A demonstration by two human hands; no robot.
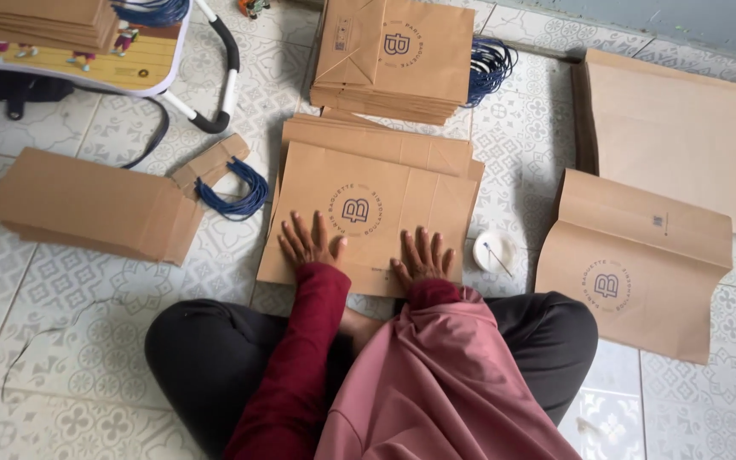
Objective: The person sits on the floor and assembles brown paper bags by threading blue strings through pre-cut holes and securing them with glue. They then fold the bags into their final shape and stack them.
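Note:
A flat brown paper bag (385, 192) with a round dark-blue logo lies on top of a short stack on the tiled floor in front of me. My left hand (310, 242) presses palm-down on its near left part, fingers spread. Flat on the bag's near edge to the right rests my right hand (422, 255), fingers apart. Both sleeves are dark red, and neither hand grips anything.
A taller stack of finished bags (393, 60) with blue cord handles (491, 64) stands behind. A folded stack of brown bags (87, 204) and a blue cord bundle (236, 192) lie left; a round white glue dish (494, 252) and unfolded bags (632, 264) lie right. A small folding table (129, 68) stands at the far left.

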